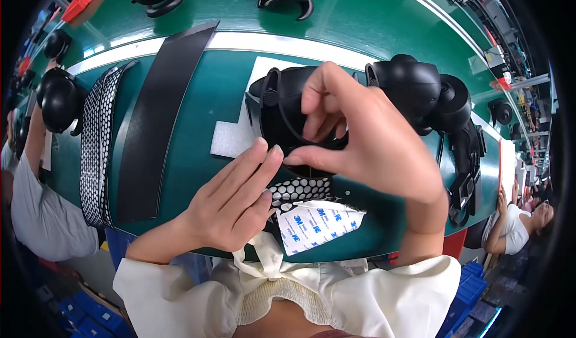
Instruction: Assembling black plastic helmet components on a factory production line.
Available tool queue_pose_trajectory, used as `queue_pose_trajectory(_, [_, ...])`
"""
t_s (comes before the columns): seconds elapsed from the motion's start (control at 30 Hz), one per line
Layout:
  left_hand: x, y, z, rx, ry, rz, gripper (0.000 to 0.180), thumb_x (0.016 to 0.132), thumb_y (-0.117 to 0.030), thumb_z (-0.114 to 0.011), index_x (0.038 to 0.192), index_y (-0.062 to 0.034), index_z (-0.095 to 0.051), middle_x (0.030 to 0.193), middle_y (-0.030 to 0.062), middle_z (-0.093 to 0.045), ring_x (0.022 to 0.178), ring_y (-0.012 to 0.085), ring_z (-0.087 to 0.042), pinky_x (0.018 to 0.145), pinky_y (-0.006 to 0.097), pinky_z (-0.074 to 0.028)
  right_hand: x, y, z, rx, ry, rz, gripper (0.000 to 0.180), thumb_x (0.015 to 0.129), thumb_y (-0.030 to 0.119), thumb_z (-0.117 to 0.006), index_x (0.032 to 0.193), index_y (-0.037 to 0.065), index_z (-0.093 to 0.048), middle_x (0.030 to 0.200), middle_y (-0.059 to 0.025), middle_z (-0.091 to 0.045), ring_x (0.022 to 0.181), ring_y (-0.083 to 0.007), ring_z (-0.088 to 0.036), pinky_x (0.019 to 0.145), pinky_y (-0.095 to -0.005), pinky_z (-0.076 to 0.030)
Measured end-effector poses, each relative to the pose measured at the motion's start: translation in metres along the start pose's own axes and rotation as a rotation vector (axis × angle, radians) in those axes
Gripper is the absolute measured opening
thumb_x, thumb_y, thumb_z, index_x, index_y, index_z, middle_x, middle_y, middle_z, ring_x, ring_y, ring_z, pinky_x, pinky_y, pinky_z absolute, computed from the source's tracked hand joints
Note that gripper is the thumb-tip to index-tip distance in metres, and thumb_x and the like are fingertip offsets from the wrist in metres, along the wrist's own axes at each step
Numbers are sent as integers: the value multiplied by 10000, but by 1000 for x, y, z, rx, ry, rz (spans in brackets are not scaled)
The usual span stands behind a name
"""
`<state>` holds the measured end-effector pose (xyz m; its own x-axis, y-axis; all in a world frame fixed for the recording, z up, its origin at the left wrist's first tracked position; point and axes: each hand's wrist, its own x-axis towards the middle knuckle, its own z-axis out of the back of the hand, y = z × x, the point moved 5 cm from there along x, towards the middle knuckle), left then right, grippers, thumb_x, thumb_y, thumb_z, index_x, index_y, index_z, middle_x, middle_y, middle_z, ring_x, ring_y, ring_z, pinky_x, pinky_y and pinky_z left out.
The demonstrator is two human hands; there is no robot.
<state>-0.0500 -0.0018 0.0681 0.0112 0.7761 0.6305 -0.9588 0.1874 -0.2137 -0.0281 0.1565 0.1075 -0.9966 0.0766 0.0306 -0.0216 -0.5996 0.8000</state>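
A black, rounded, helmet-like shell (289, 89) lies in front of me with its hollow side up. My right hand (375, 137) bends over its near rim, fingertips curled down inside and thumb along the edge. What those fingertips press on is partly hidden. My left hand (231, 203) has its fingers straight and together, their tips close to the rim by my right thumb. Below the shell is a dotted black-and-white strip (303, 189). White backing paper with blue print (318, 227) hangs from the strip near the table edge.
White foam sheet (231, 140) lies beneath the shell. To the left are a long black strip (159, 122) and dotted strips (99, 146). Black rounded shells (408, 89) and black straps (465, 176) sit at the right. People (48, 212) work on both sides.
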Motion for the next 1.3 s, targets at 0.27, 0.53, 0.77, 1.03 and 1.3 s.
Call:
queue_pose_trajectory(0.27, [-44,47,30,-1386,-906,888,218,898,-238,-393,1028,-68,-349,786,172,-565,743,214,-573,680,322,-471,-14,-18,1,92,-69,123,171,770,59,-608,877,7,-486,790,-38,-569,697,-102,-549,649,-229,-435])
queue_pose_trajectory(0.53, [-83,97,116,-2036,-716,-328,126,894,-79,-318,914,6,-410,472,26,-436,325,107,-379,287,204,-283,-35,2,-2,237,-389,444,61,789,-2,-542,846,-21,-552,800,-81,-609,705,-124,-572,655,-224,-452])
queue_pose_trajectory(0.77, [-31,60,173,-1996,-802,-491,136,872,-136,-402,827,-16,-446,402,2,-372,290,61,-282,277,212,-193,-35,30,-83,173,99,392,440,827,221,-535,1182,8,-387,1082,-213,-510,980,-361,-509,825,-375,-417])
queue_pose_trajectory(1.03, [-36,97,164,-2095,-810,-61,150,869,-127,-356,793,-65,-470,490,-10,-355,390,88,-348,381,190,-298,10,32,-194,936,662,30,238,835,181,-546,884,-50,-575,802,-28,-619,704,-58,-538,653,-222,-444])
queue_pose_trajectory(1.3, [-166,41,156,-931,-872,897,893,740,-554,-537,1292,58,-194,1281,202,-346,1122,279,-420,935,358,-349,30,55,-245,1141,288,8,244,861,196,-516,974,-21,-515,827,-13,-583,726,-62,-512,621,-227,-443])
